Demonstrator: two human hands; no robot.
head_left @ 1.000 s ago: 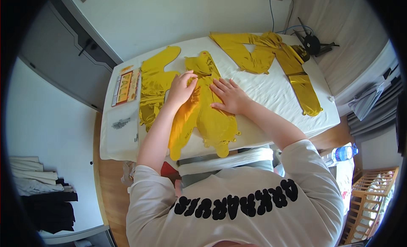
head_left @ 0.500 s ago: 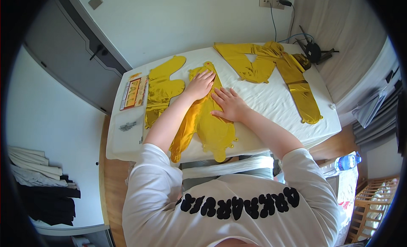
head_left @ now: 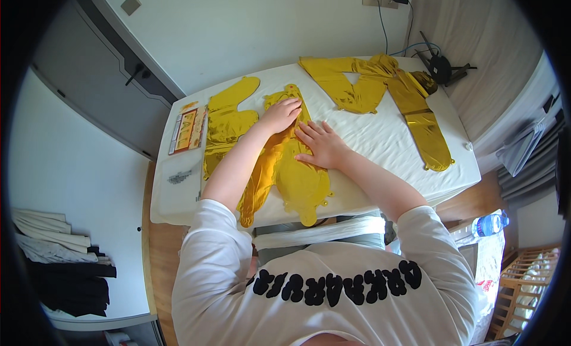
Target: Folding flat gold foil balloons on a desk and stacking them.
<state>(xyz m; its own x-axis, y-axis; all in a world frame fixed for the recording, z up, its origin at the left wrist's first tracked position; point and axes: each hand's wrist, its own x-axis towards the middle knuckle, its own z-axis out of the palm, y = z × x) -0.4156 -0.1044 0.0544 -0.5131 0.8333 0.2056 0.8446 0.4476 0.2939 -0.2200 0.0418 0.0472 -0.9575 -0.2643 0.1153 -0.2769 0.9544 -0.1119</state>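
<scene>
In front of me a flat gold foil balloon (head_left: 303,182) lies on the white-covered table (head_left: 363,162), its left part folded into a creased, shiny strip. My left hand (head_left: 282,116) presses on its upper part, fingers close together and laid over the foil. Lower and to the right, my right hand (head_left: 324,145) rests flat across the balloon's right edge with its fingers spread. Left of it lies a second flat gold foil balloon (head_left: 229,123), partly behind my left forearm. More gold foil balloons (head_left: 357,93) overlap at the far right, one strip (head_left: 429,138) reaching toward the table's right edge.
A printed package (head_left: 188,130) and a clear plastic bag (head_left: 178,176) lie at the table's left end. A black router (head_left: 440,68) with cables stands at the back right corner. To the lower right are a water bottle (head_left: 489,225) and a wooden crib (head_left: 523,286).
My left hand has shifted slightly down the foil, its fingers now more bent and closer together. My right hand stays nearly in place. The whole view has tilted a little.
</scene>
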